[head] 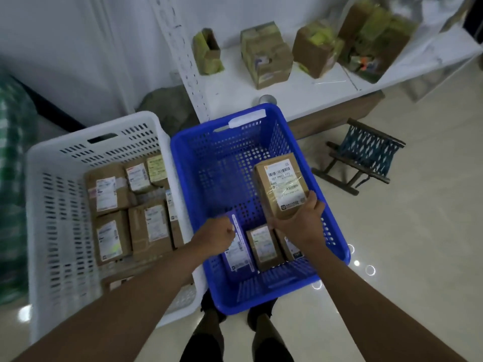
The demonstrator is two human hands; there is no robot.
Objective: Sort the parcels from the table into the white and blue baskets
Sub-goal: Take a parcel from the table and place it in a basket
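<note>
My right hand [300, 220] grips the near end of a brown labelled parcel [281, 185] and holds it inside the blue basket [198, 163]. My left hand [215, 235] has its fingers curled at the top edge of a purple flat parcel [239, 246] that stands on edge in the same basket; whether it grips that edge is unclear. Two more brown parcels [262, 246] lie at the basket's near end. The white basket [52, 205] to the left holds several brown labelled parcels [107, 192].
A low white shelf [230, 95] behind the baskets carries several cardboard boxes [266, 56] with yellow-green tape. A small folding stool [366, 155] stands on the tiled floor to the right. A green bundle [13, 165] sits at the far left. My feet are below the blue basket.
</note>
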